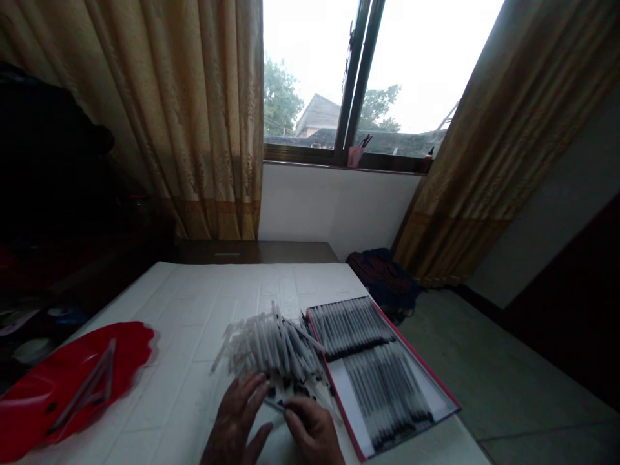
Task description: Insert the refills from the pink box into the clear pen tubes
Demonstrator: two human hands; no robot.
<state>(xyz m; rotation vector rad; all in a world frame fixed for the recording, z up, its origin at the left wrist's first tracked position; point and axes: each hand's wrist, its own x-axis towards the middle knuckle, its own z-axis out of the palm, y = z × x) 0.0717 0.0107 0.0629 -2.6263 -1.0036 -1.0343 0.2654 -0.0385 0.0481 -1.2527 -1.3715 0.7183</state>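
A heap of clear pens with black ends (266, 342) lies loose on the white table. My left hand (237, 416) is at the heap's near edge, its thumb apart from the fingers and nothing gripped in it. Close beside it, my right hand (312, 429) pinches the dark end of a pen (274, 405), which points toward the left fingers. To the right lies a shallow red-edged box (341, 387) holding pens (387, 391) side by side in two rows. Some pen ends under the fingers are hidden.
A red scalloped tray (128, 349) with a few pens in it sits at the table's left. Dark folded cloth (387, 281) lies beyond the table's far right corner. Behind are curtains (217, 129) and a window sill with a pink cup (355, 156).
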